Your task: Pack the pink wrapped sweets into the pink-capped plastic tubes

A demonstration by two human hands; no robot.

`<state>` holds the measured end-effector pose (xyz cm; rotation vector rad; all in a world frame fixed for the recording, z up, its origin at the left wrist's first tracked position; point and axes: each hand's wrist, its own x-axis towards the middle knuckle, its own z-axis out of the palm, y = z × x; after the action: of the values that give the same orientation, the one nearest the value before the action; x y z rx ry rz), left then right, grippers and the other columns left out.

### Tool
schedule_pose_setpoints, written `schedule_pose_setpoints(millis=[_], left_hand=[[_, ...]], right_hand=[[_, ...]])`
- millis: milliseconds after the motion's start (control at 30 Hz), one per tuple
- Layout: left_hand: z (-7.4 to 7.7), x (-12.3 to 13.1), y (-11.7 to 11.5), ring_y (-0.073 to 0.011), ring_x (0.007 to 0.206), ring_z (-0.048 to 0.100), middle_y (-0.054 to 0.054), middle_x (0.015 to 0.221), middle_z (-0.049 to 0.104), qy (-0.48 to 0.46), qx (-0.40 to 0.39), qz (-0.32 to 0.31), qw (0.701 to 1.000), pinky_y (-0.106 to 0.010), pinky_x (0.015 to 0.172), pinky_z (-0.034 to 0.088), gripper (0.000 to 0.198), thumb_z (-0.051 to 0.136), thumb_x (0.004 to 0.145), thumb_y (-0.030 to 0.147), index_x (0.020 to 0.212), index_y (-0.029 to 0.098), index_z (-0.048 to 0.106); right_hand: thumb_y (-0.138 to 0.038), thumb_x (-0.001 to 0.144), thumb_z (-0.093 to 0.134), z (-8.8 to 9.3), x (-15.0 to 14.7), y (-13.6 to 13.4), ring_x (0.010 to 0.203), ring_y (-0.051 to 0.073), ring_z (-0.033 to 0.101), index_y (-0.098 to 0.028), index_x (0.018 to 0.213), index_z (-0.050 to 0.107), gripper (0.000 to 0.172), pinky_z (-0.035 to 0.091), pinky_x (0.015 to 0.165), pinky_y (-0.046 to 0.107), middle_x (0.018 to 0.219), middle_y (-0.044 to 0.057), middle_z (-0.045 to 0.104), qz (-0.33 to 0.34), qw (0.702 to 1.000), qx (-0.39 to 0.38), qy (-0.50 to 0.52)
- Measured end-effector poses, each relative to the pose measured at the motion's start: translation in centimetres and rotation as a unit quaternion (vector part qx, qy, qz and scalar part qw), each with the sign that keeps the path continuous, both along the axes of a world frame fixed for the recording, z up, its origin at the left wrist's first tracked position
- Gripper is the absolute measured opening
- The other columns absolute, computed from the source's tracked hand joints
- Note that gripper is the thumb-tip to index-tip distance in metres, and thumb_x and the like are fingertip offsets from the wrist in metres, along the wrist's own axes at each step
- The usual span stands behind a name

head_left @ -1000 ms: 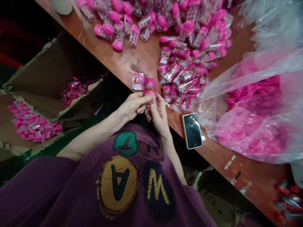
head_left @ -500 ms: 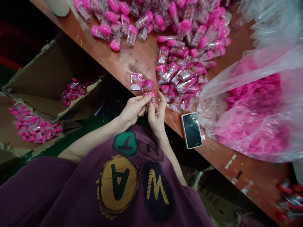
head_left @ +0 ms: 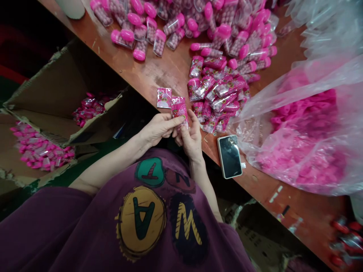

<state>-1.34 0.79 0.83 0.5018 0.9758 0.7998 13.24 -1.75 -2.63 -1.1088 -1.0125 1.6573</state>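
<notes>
Packet (head_left: pixel 178 107) is pinched in the grip of left hand (head_left: pixel 159 127) and right hand (head_left: pixel 192 139) at its near end, by the near edge of the desk (head_left: pixel 161 75). A slack pinch could let it slip past that edge; squeezing too hard might tear it.

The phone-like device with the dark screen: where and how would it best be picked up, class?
Probably grip the device by its long pale edges, thumb and fingers opposed, coming from the person's side. It lies screen up, and its near-left corner seems to jut past the table edge, while the plastic bag lies close on its right.
</notes>
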Motion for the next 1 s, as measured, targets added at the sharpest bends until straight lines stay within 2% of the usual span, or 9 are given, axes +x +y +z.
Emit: schedule_pose_setpoints(millis=[167,300,433,500,567,700,767,867,1000], left_hand=[[-0.4,0.6,-0.3,0.0000,0.035,0.034,0.004,0.054,0.053,-0.008,-0.010,-0.006,1.000,-0.020,0.038,0.016,0.037,0.080,0.087,0.042,0.072,0.013,0.062],[0.1,0.9,-0.3,-0.0012,0.039,0.038,-0.001,0.074,0.067,-0.026,0.041,-0.033,0.998,-0.021,0.040,0.024,0.032,0.076,0.088,0.045,0.091,0.014,0.070],[-0.3,0.3,0.0,-0.0063,0.050,0.052,-0.006,0.095,0.077,0.173,0.179,0.023,0.968,-0.023,0.048,0.040,0.030,0.067,0.095,0.041,0.109,0.016,0.075],[-1.1,-0.4,0.4,-0.0141,0.077,0.070,-0.008,0.107,0.079,0.329,0.297,0.056,0.895,-0.026,0.068,0.053,0.025,0.063,0.098,0.035,0.106,0.017,0.077],[-2.1,-1.0,0.9,-0.0209,0.099,0.074,-0.010,0.128,0.076,0.480,0.376,0.038,0.792,-0.031,0.081,0.057,0.028,0.057,0.101,0.031,0.117,0.017,0.077],[-3.7,-1.3,1.7,-0.0216,0.076,0.076,-0.014,0.160,0.049,0.684,0.399,-0.112,0.600,-0.036,0.060,0.057,0.046,0.042,0.104,0.020,0.145,0.013,0.063],[-4.2,-1.3,1.9,-0.0199,0.066,0.073,-0.014,0.164,0.041,0.716,0.404,-0.159,0.547,-0.038,0.054,0.055,0.054,0.038,0.100,0.010,0.149,0.012,0.059],[-4.5,-1.2,2.1,-0.0197,0.064,0.072,-0.016,0.163,0.040,0.717,0.406,-0.172,0.540,-0.037,0.055,0.055,0.061,0.039,0.093,0.002,0.150,0.013,0.059],[-4.4,-1.6,2.3,-0.0204,0.066,0.073,-0.017,0.158,0.048,0.661,0.415,-0.134,0.610,-0.036,0.057,0.053,0.054,0.038,0.096,0.005,0.140,0.014,0.068]], right_hand=[[-0.061,0.090,0.069,-0.6,-0.1,0.8,0.036,0.008,0.036,-0.036,0.144,0.043,0.065,0.031,0.038,0.025,0.058,-0.011,0.052,0.007,1.000,0.017,-0.023],[-0.053,0.095,0.063,1.6,2.6,2.5,0.046,0.011,0.049,-0.035,0.140,0.050,0.050,0.039,0.043,0.025,0.072,-0.004,0.062,-0.070,0.981,0.102,-0.150],[-0.052,0.096,0.061,5.9,7.1,5.0,0.054,0.016,0.056,-0.026,0.146,0.051,0.057,0.049,0.058,0.033,0.072,0.000,0.063,-0.186,0.856,0.222,-0.429],[-0.052,0.096,0.061,7.2,8.0,6.1,0.051,0.018,0.054,-0.020,0.146,0.053,0.060,0.049,0.061,0.036,0.062,-0.002,0.059,-0.198,0.776,0.227,-0.555],[-0.050,0.099,0.056,7.5,6.9,7.5,0.049,0.019,0.053,-0.017,0.145,0.055,0.057,0.049,0.061,0.036,0.058,-0.002,0.058,-0.196,0.737,0.234,-0.603],[-0.036,0.104,0.042,5.3,1.0,12.8,0.068,0.022,0.067,-0.020,0.134,0.063,0.039,0.054,0.070,0.037,0.083,0.007,0.073,-0.066,0.772,0.294,-0.560],[-0.023,0.102,0.040,4.0,-2.1,16.9,0.098,0.028,0.070,-0.016,0.122,0.069,0.036,0.056,0.088,0.041,0.109,0.017,0.075,0.016,0.754,0.321,-0.572],[-0.010,0.098,0.035,2.8,-5.5,23.0,0.119,0.031,0.062,-0.013,0.132,0.064,0.044,0.052,0.098,0.045,0.130,0.020,0.066,0.043,0.694,0.325,-0.641],[-0.026,0.104,0.040,1.8,-8.1,26.4,0.120,0.035,0.055,-0.016,0.129,0.064,0.036,0.049,0.096,0.050,0.135,0.022,0.059,0.069,0.658,0.308,-0.684]])
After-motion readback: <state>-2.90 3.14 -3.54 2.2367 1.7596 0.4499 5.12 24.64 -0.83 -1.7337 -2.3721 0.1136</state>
